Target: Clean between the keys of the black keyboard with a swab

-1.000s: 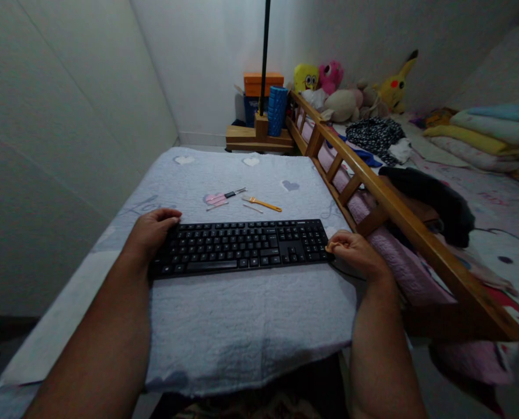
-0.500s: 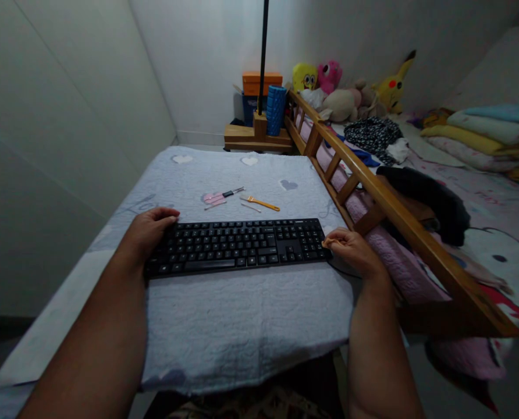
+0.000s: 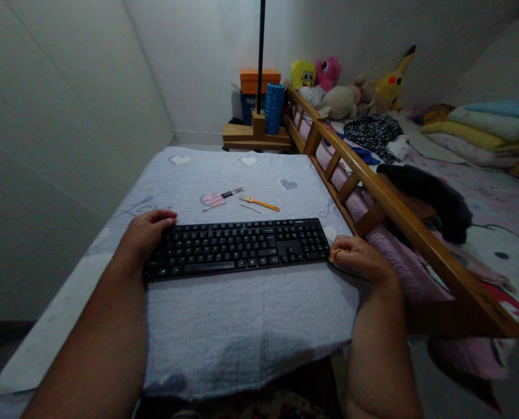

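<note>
A black keyboard [image 3: 237, 250] lies flat across the cloth-covered table. My left hand [image 3: 144, 235] is wrapped round the keyboard's left end, with its fingers along the far edge. At the lower right corner, my right hand [image 3: 351, 256] is closed on a small brownish-orange piece that looks like cloth, mostly hidden by the fingers. That piece is against the keyboard's right edge. Beyond the keyboard lie a yellow brush [image 3: 263, 203], a slim tool with a black middle and metal tip [image 3: 228, 194], and two cotton swabs, one [image 3: 251, 208] near the brush.
The table has a pale quilted cover [image 3: 242, 326]. Along its right side runs a wooden bed rail [image 3: 373, 180], with clothes and plush toys [image 3: 338, 102] on the bed behind. A black pole [image 3: 262, 52] and a blue foam roller [image 3: 274, 107] stand at the far end.
My right hand has moved slightly right and down, from over the keyboard's right keys to its lower right corner. The left hand keeps its grip on the keyboard.
</note>
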A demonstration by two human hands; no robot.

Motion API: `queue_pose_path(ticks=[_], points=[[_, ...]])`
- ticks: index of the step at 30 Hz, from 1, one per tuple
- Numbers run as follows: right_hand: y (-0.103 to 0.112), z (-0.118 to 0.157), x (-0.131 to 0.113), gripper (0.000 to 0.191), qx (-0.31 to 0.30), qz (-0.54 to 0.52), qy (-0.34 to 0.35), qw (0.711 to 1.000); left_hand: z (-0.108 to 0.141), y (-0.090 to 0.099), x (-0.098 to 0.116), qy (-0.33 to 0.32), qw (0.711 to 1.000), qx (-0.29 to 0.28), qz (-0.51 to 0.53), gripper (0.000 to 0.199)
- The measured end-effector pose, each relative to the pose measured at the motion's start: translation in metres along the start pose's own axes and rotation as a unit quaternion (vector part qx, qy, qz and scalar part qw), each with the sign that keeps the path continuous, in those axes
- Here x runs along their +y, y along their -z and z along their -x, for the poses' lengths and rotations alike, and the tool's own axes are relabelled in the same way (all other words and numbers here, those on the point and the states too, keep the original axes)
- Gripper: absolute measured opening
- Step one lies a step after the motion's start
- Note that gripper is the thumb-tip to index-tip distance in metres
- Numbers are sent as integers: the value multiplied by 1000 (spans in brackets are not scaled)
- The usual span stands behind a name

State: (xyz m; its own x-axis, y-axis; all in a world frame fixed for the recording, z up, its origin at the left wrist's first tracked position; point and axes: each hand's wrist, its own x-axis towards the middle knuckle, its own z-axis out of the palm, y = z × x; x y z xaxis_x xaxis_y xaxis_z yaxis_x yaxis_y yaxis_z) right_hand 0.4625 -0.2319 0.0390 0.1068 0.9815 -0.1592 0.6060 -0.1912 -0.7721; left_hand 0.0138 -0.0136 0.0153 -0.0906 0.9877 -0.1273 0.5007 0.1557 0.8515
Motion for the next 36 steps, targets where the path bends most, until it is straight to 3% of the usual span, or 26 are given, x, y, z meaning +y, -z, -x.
queue_pose_path(ticks=[10, 15, 28, 31, 34, 36], points=[[-6, -18, 17, 18, 145, 48, 69, 986, 7, -1, 11, 3, 1000, 13, -5, 32], [-7, -18, 22, 18, 113, 42, 46, 992, 6, -1, 11, 7, 1000, 4, -5, 34], [-1, -3, 6, 13, 37, -5, 6, 999, 2, 1, 3, 6, 1000, -3, -2, 38], [-5, -10, 4, 13, 113, 10, 49, 992, 1, 1, 3, -1, 1000, -2, -9, 38], [-16, -22, -3, 15, 238, 5, 102, 966, 0, 1, 3, -8, 1000, -4, -10, 36], [-25, -32, -8, 16, 282, 13, 123, 951, 1, 1, 3, -7, 1000, -3, -7, 36]])
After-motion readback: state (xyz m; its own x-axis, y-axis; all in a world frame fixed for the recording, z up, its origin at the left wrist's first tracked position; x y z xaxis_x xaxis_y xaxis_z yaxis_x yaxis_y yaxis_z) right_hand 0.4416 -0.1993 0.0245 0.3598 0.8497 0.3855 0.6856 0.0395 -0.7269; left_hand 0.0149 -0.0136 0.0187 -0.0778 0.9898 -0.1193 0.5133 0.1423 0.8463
